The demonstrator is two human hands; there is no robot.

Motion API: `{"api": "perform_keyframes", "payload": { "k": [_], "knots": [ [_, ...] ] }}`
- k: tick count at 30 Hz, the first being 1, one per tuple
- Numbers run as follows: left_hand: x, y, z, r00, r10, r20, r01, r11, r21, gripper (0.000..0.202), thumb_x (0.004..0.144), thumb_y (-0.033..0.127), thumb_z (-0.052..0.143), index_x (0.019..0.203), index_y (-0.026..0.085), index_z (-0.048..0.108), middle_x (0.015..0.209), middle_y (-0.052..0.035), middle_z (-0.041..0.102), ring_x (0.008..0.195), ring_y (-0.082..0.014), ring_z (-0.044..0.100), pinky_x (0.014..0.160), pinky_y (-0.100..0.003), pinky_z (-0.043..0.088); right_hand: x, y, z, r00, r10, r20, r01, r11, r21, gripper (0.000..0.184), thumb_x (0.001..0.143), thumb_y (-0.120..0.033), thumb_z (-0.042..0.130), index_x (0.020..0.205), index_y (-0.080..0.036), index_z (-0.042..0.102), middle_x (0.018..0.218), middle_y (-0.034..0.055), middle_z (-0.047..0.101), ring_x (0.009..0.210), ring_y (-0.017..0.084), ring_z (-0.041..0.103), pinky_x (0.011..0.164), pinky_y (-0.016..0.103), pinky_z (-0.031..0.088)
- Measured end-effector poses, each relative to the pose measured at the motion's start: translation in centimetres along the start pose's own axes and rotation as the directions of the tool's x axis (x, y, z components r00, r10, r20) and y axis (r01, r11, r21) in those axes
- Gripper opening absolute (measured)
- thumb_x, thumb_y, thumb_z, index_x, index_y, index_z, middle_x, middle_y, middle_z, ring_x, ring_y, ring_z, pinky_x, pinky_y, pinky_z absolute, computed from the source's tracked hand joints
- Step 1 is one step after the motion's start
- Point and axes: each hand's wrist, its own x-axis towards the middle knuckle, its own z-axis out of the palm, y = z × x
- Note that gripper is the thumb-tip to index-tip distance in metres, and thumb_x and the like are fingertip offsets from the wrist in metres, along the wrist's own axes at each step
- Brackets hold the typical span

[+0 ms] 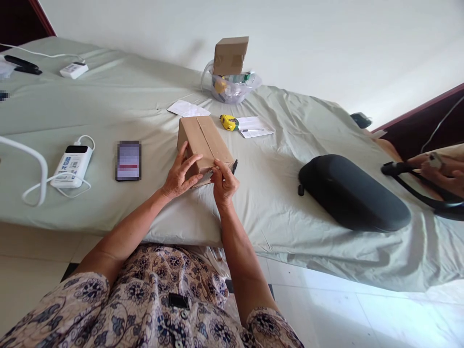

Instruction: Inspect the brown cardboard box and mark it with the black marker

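Box [208, 137] just beyond hands [224, 183], both touching nearer half.

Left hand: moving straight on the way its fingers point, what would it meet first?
The left hand would meet the cardboard box first; they appear to be touching, though exact contact is hard to judge.

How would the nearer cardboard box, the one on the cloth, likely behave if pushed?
The nearer cardboard box probably stays stiff, since its edges look straight. With flat faces, it seems unlikely to roll. The wrinkled cloth might bunch as it slides.
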Motion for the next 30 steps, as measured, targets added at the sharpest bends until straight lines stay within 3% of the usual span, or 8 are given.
{"api": "perform_keyframes", "payload": {
  "k": [7,13,17,25,27,30],
  "knots": [
    [0.0,0.0,-0.3,1.0,0.005,-0.013,-0.005,1.0,-0.015,0.059,0.096,0.06,0.051,0.144,0.026,0.051,0.171,-0.0135,0.019,0.158,-0.0335,0.03,0.128,-0.054,0.033,0.3,0.6,-0.4,0.999,0.047,-0.02,-0.047,0.999,0.004,0.043,0.096,-0.054,0.054,0.109,-0.02,0.076,0.076,0.0034,0.074,0.048,0.01,0.057,0.051,0.028,0.056],
    [0.1,-0.2,-0.8,1.0,-0.019,-0.009,0.018,0.998,-0.053,0.056,0.1,0.058,0.044,0.143,0.022,0.05,0.169,-0.0165,0.026,0.157,-0.0295,0.034,0.127,-0.05,0.035,1.1,0.6,-1.1,0.981,0.128,-0.145,-0.126,0.992,0.021,0.042,0.095,-0.055,0.056,0.108,-0.02,0.075,0.064,-0.0022,0.064,0.048,0.009,0.053,0.05,0.025,0.05],
    [0.2,-0.4,-1.2,0.995,-0.092,-0.039,0.086,0.988,-0.131,0.055,0.102,0.055,0.042,0.145,0.022,0.048,0.165,-0.0165,0.035,0.156,-0.027,0.036,0.124,-0.045,0.041,1.5,0.4,-1.4,0.965,0.213,-0.155,-0.215,0.977,0.002,0.042,0.094,-0.056,0.055,0.102,-0.019,0.073,0.056,-0.0061,0.054,0.046,0.008,0.049,0.047,0.021,0.043],
    [0.5,-1.1,-1.3,0.98,-0.199,-0.011,0.191,0.952,-0.241,0.06,0.098,0.057,0.051,0.148,0.026,0.046,0.163,-0.0137,0.039,0.152,-0.0265,0.042,0.106,-0.036,0.058,1.5,1.3,-0.8,0.957,0.276,0.085,-0.281,0.959,0.041,0.04,0.09,-0.058,0.058,0.097,-0.021,0.067,0.057,-0.0074,0.057,0.047,0.007,0.052,0.052,0.021,0.045],
    [0.5,-1.6,-1.0,0.978,-0.209,-0.004,0.201,0.945,-0.259,0.064,0.097,0.056,0.054,0.152,0.027,0.042,0.164,-0.0128,0.039,0.151,-0.0267,0.043,0.105,-0.035,0.059,1.6,1.7,-0.8,0.935,0.321,0.151,-0.324,0.946,0.001,0.035,0.087,-0.055,0.06,0.097,-0.021,0.067,0.057,-0.0076,0.059,0.048,0.008,0.054,0.055,0.022,0.046],
    [0.3,-2.5,-0.4,0.973,-0.228,0.028,0.227,0.936,-0.269,0.072,0.094,0.05,0.06,0.158,0.029,0.033,0.164,-0.0117,0.04,0.148,-0.0263,0.047,0.103,-0.035,0.06,1.7,2.2,-1.1,0.865,0.424,0.269,-0.407,0.906,-0.117,0.025,0.084,-0.045,0.062,0.094,-0.022,0.065,0.063,-0.0065,0.065,0.053,0.01,0.059,0.062,0.024,0.049]
  ]
}}
